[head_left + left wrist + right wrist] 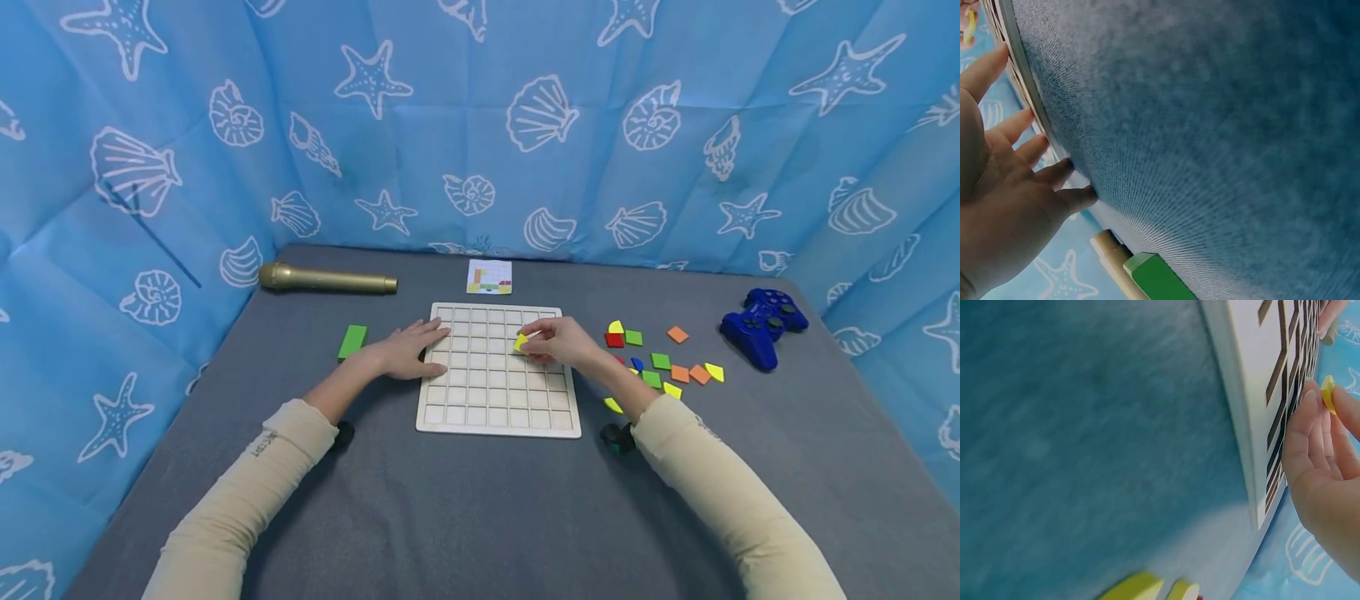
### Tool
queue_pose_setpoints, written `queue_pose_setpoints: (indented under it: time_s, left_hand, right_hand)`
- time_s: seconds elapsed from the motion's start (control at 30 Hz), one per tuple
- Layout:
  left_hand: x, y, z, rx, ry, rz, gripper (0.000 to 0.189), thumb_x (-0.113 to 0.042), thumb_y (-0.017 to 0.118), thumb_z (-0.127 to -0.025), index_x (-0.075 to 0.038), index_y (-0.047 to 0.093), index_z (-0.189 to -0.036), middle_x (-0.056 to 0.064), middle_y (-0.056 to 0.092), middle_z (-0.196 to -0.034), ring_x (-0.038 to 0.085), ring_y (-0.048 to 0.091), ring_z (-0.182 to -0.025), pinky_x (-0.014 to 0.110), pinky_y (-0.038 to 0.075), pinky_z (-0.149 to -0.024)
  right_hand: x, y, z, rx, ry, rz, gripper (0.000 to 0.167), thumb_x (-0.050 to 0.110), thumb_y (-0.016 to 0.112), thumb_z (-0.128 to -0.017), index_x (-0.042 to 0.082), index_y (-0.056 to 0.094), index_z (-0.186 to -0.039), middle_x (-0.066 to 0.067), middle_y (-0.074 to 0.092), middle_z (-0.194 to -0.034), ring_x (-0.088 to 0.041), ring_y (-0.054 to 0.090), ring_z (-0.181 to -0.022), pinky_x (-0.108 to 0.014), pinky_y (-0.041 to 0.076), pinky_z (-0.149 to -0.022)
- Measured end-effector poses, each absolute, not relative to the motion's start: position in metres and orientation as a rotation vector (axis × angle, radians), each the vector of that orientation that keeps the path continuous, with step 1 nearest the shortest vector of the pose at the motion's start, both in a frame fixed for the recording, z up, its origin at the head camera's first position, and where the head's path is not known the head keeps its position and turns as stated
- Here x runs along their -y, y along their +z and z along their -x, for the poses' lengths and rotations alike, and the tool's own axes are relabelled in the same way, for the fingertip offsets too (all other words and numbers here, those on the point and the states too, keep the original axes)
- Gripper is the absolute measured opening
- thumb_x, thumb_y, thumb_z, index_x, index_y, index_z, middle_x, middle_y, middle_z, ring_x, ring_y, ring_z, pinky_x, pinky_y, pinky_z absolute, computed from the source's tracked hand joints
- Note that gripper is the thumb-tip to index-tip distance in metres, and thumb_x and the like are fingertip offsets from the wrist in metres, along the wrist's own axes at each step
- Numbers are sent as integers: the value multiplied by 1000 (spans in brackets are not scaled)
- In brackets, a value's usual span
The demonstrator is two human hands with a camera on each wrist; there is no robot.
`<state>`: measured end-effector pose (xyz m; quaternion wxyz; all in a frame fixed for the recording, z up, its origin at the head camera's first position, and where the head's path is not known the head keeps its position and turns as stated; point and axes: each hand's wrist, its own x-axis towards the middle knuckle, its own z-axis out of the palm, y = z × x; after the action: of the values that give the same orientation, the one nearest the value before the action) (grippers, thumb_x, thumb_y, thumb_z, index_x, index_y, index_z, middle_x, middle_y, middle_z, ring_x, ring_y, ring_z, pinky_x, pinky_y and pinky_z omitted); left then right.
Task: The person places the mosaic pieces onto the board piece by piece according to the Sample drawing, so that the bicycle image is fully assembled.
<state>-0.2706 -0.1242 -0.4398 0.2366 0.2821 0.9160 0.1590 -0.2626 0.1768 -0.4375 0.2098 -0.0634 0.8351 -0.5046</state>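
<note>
Yellow piece [519, 342] in right grip [564, 342]

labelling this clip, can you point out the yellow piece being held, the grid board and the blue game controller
Yellow piece [520, 342]: head view, on its exposed face.
Grid board [477, 378]: head view, on an empty square near its middle.
Blue game controller [762, 322]: head view, on its central body.

2 arms [238, 500] forward, left hand [406, 351] palm down, fingers [1014, 127] apart, right hand [564, 343] in a pinch
</note>
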Motion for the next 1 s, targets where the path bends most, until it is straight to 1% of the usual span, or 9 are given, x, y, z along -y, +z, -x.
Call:
queue_pose_setpoints:
  time_s: [0.3,0.5,0.7,1.0]
  left_hand:
    - [125,-437,272,-2500,439,-744,76,-43,55,-96,-11,19,-154,12,6,-159,37,2,-143,60,6,-109]
    - [125,-439,272,-2507,439,-753,76,-44,55,-95,-11,19,-154,12,7,-158,37,2,-142,61,6,-109]
    - [124,-442,273,-2509,403,-752,77,-47,53,-96,-13,16,-154,10,4,-159,35,1,-143,60,4,-109]
    - [124,-444,272,-2516,354,-721,78,-52,49,-95,-18,13,-155,6,2,-159,31,-1,-144,64,0,-107]
  right_hand:
    - [-157,-441,271,-2290,-1412,232,32,7,65,-91,-4,62,-121,-14,67,-92,-22,67,-80,-32,55,-72]
    - [-147,-439,275,-2311,-1396,222,30,7,66,-91,-2,63,-119,-13,66,-89,-22,67,-77,-33,55,-69]
    - [-140,-439,277,-2336,-1374,227,30,7,66,-90,-1,64,-119,-12,66,-87,-21,67,-76,-31,55,-67]
    - [-134,-439,279,-2340,-1362,230,28,7,66,-90,-1,65,-117,-13,66,-86,-21,67,-77,-31,55,-66]
